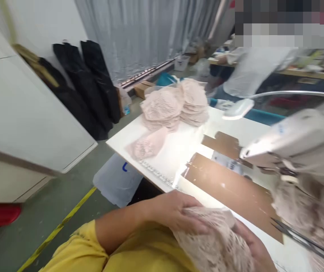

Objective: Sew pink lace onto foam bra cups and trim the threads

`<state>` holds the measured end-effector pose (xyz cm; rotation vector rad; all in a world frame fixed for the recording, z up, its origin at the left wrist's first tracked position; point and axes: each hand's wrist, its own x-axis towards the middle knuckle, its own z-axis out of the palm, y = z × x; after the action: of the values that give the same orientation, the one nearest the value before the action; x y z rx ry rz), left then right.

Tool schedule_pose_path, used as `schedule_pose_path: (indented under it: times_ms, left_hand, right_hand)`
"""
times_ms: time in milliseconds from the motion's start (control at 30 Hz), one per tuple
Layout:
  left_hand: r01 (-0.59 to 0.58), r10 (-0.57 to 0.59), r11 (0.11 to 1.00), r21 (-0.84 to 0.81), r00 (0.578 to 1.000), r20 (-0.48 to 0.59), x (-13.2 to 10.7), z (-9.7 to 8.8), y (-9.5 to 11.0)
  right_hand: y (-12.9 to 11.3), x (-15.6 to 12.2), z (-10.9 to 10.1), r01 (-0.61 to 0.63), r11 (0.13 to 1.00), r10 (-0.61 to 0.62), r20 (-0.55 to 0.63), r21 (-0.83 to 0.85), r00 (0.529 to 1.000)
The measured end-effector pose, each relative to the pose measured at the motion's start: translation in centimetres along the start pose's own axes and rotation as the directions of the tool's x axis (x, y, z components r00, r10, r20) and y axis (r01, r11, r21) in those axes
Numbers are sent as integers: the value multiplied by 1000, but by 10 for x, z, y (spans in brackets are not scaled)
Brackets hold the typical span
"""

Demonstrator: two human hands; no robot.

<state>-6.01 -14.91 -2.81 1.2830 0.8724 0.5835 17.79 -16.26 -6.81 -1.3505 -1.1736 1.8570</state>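
Observation:
Low in the head view, my left hand (179, 214) grips the left side of a beige lace fabric piece (211, 241), thumb and fingers closed on its edge. On the piece's right side is my right hand (254, 247), its fingers curled against the lace and partly hidden. The piece is bunched in front of my yellow top, at the front edge of the white table (116, 141). Right of my right hand, a pair of scissors (300, 236) with dark metal blades points left, beside more beige lace (295, 204) under the sewing machine (286, 139).
Two stacks of beige lace pieces (163, 107) stand at the table's far left, with a single piece (146, 147) before them. A brown plate (230, 192) lies on the tabletop. A lamp (238, 109) overhangs it. A translucent bin (118, 181) sits below left. Another person (258, 71) is beyond.

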Motion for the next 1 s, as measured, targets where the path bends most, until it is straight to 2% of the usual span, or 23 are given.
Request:
schedule_pose_path:
  times_ms: [33, 100, 200, 267, 367, 433, 500, 567, 633, 700, 767, 800, 867, 900, 967, 1000]
  left_hand:
    - [19, -19, 999, -26, 1000, -6, 3, -1, -3]
    - [0, -1, 998, -59, 1000, -20, 11, 1, -7]
    - [-107, 104, 991, -83, 994, -42, 25, 12, -7]
    - [-158, 153, 984, -85, 986, -71, 32, 17, -4]
    - [-193, 188, 980, -40, 977, -98, 37, 17, 4]
    - [-198, 196, 980, -12, 978, -77, 40, 16, 8]
    - [-170, 170, 985, -21, 985, -18, 43, 14, 9]
    - [-101, 102, 987, -121, 995, 3, 47, 13, 7]
    - [-45, 18, 932, -360, 997, -78, 49, 11, 3]
    - [-54, -56, 770, -636, 987, -152, 50, 11, 0]
    - [-38, -64, 606, -795, 993, -96, 49, 15, 0]
    - [3, -53, 570, -822, 998, -33, 48, 20, 2]
    - [75, -39, 573, -816, 997, 64, 51, 32, 6]
    - [77, -39, 583, -809, 997, 67, 54, 39, 9]
    - [49, -60, 586, -809, 998, 17, 61, 52, 13]
    - [28, -74, 583, -812, 997, -18, 66, 57, 13]
  right_hand:
    - [-9, 0, 6, 4, 997, -1, -36, 76, 999]
    - [-23, 2, 18, 87, 979, -62, -138, 183, 988]
    - [-32, 6, 24, 219, 963, -179, -236, 156, 955]
    - [-34, 6, 17, 238, 969, -217, -223, 70, 950]
    - [-36, 6, 2, 208, 978, -207, -87, -3, 974]
    - [-38, 6, -2, 205, 979, -205, -6, 18, 979]
    - [-41, 6, -2, 191, 980, -191, 6, 51, 981]
    - [-43, 7, -2, 176, 979, -171, -52, 107, 984]
    - [-43, 7, -5, 210, 957, -181, -156, 199, 971]
    - [-43, 8, -11, 288, 920, -214, -273, 266, 938]
    - [-44, 9, -14, 368, 903, -279, -347, 224, 895]
    - [-45, 10, -13, 397, 904, -319, -368, 157, 874]
    - [-47, 13, -9, 414, 910, -390, -379, -19, 839]
    - [-48, 14, -5, 405, 910, -408, -376, -92, 832]
    - [-49, 17, 0, 378, 918, -395, -363, -121, 844]
    - [-48, 18, 0, 366, 929, -364, -355, -64, 861]
